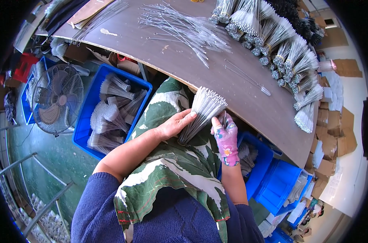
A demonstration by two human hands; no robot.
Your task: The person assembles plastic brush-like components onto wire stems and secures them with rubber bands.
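A thick bundle of thin wire brushes with white bristle ends (208,102) stands tilted over my lap, its wire ends lower down against the camouflage apron (163,152). My left hand (176,124) is wrapped round the bundle's left side, with the thumb across it. Close to the bundle's right side is my right hand (225,131), in a pink floral glove that leaves the fingertips bare. Its fingers are curled together; what lies between them is too small to make out. Loose wire brushes (188,30) lie spread on the brown table (249,60) ahead.
Tied brush bundles (289,52) line the table's far right. A blue crate (76,129) with more bundles stands at my left, beside a floor fan (61,100). More blue crates (273,182) are at my right. The table edge curves just beyond my hands.
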